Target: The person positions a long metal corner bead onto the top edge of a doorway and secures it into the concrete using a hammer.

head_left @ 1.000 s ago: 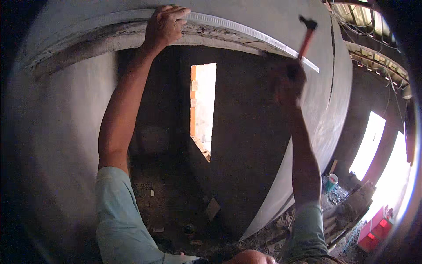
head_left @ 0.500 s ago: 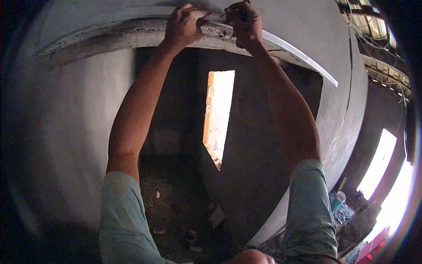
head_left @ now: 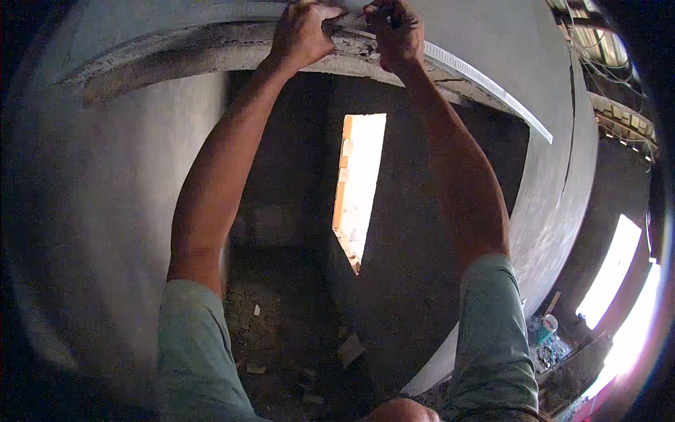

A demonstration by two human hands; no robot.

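Both my arms reach up to a rough concrete edge point(head_left: 232, 62) over a doorway. A thin white perforated plastic strip, like a corner bead point(head_left: 485, 83), runs along that edge; its right end sticks out past the opening. My left hand point(head_left: 304, 36) is closed against the edge, thumb and forefinger pointing toward the right hand. What its fingertips pinch is too small to make out. Close beside it, my right hand point(head_left: 397, 36) is curled shut at the strip, around something dark I cannot identify. The strip passes behind this hand, and a short piece shows between both hands.
Grey plastered wall point(head_left: 140, 162) surrounds the dark doorway. Inside, a bright narrow window opening point(head_left: 361, 183) shows, with rubble point(head_left: 256, 368) on the floor. At the lower right are a teal-and-white container point(head_left: 546, 327) and debris. Loose wires point(head_left: 598, 53) hang at the upper right.
The view has shifted slightly, moving the doorway and strip to the right in the picture. Both hands stay at the edge, the fingers a little higher in the frame.
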